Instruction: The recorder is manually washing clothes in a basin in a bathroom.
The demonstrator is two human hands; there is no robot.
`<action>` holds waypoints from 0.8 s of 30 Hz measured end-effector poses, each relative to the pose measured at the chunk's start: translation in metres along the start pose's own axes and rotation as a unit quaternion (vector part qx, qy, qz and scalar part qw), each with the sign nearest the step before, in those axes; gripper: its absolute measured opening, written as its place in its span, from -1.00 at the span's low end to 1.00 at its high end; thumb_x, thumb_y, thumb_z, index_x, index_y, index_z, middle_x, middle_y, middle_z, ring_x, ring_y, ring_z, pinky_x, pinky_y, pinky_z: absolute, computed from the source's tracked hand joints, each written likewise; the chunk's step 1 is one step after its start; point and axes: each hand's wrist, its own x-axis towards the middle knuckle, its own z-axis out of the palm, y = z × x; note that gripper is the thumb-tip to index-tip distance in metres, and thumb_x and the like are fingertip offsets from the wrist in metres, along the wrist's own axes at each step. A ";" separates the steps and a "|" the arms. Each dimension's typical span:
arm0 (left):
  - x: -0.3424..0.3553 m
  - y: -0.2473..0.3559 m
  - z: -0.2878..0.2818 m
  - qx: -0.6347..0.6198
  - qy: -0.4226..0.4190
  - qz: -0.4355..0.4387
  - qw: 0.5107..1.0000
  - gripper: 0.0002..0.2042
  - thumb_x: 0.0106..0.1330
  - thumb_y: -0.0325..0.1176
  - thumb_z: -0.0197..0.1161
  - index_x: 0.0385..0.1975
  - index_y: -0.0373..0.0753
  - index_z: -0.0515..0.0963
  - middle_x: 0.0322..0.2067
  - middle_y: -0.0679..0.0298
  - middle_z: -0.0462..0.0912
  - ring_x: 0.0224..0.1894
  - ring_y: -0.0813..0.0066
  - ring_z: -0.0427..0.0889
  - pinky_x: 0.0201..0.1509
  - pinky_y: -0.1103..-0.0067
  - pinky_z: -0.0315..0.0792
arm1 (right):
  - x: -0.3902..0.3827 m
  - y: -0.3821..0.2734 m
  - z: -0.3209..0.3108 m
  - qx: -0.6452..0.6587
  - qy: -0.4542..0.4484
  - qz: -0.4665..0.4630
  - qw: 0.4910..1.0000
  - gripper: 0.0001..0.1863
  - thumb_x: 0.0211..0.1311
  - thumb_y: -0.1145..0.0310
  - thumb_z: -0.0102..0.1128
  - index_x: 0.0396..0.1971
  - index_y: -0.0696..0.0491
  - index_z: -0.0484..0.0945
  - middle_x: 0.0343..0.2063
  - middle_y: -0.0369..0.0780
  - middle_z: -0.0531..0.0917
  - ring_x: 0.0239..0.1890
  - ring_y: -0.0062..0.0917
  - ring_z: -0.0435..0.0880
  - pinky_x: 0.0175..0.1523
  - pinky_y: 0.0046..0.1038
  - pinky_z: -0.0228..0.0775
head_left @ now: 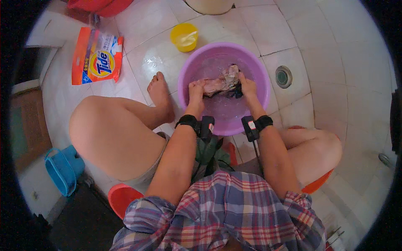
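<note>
A purple basin (pixel 265 79) of water stands on the tiled floor in front of me. Over it, a wet, bunched piece of cloth (pixel 217 85), pale pink and patterned with a dark part at its lower right, stretches between my hands. My left hand (pixel 196 93) grips its left end with the fingers closed. At the other end my right hand (pixel 248 88) is closed on the cloth as well. Both hands are inside the basin's rim. Folds and fingers hide part of the cloth, so its exact kind cannot be told. Each wrist wears a black strap with a small box.
A yellow bowl (pixel 184 37) with something pale in it sits just beyond the basin. An orange detergent bag (pixel 99 58) lies at the far left. To the basin's right is a round floor drain (pixel 283 77). A blue plastic tub (pixel 63 169) stands at the left.
</note>
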 end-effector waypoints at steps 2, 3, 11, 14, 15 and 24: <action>-0.006 0.002 0.002 0.000 0.017 0.031 0.999 -0.65 0.25 -0.20 0.03 -0.02 -0.22 0.32 -0.15 0.13 0.50 -0.12 0.25 0.50 -0.10 0.42 0.41 | 0.007 0.017 0.002 -0.005 0.042 0.005 0.999 -0.52 0.13 -0.01 -0.02 -0.22 0.13 0.54 -0.31 -0.08 0.60 -0.26 -0.17 0.54 -0.16 -0.31 0.34; -0.010 0.004 0.003 -0.001 0.034 0.064 0.997 -0.61 0.23 -0.20 0.06 0.01 -0.23 0.28 -0.14 0.08 0.49 -0.09 0.20 0.49 -0.06 0.41 0.39 | 0.007 0.027 0.002 -0.011 0.126 -0.019 0.992 -0.60 0.13 0.09 0.02 -0.23 0.13 0.51 -0.28 -0.07 0.57 -0.29 -0.20 0.53 -0.17 -0.32 0.34; -0.043 0.004 -0.010 0.515 0.018 0.170 0.840 -0.52 0.05 -0.24 0.16 0.00 -0.22 0.28 -0.14 -0.09 0.45 -0.03 -0.03 0.41 0.01 0.32 0.30 | -0.042 0.014 0.035 -0.328 -0.019 -0.254 0.909 -0.48 0.05 0.51 -0.12 0.10 -0.07 0.21 -0.07 -0.09 0.39 -0.07 -0.14 0.41 -0.02 -0.19 0.29; -0.034 0.005 -0.013 0.501 0.039 0.143 0.853 -0.60 0.05 -0.22 0.13 -0.12 -0.28 0.39 -0.17 -0.12 0.49 -0.08 -0.01 0.46 0.00 0.34 0.30 | -0.040 0.006 0.022 -0.312 -0.023 -0.186 0.931 -0.60 0.04 0.41 -0.02 -0.04 0.02 0.35 -0.04 -0.04 0.37 -0.13 -0.11 0.46 -0.08 -0.20 0.35; -0.028 0.006 -0.014 0.501 0.070 0.143 0.851 -0.65 0.05 -0.21 0.11 -0.23 -0.32 0.47 -0.20 -0.12 0.50 -0.11 0.03 0.47 -0.01 0.36 0.30 | -0.031 0.009 0.020 -0.312 -0.023 -0.189 0.931 -0.60 0.04 0.41 -0.02 -0.04 0.02 0.35 -0.04 -0.04 0.37 -0.13 -0.11 0.46 -0.08 -0.20 0.35; -0.039 0.031 0.004 0.318 -0.022 0.112 0.941 -0.59 0.08 -0.09 0.04 -0.36 -0.41 0.43 -0.52 0.05 0.45 -0.39 0.22 0.48 -0.28 0.38 0.32 | 0.010 -0.006 -0.022 0.279 0.002 -0.097 0.955 -0.70 -0.13 0.29 0.25 -0.37 0.08 0.43 -0.42 -0.29 0.49 -0.35 -0.56 0.42 -0.24 -0.54 0.27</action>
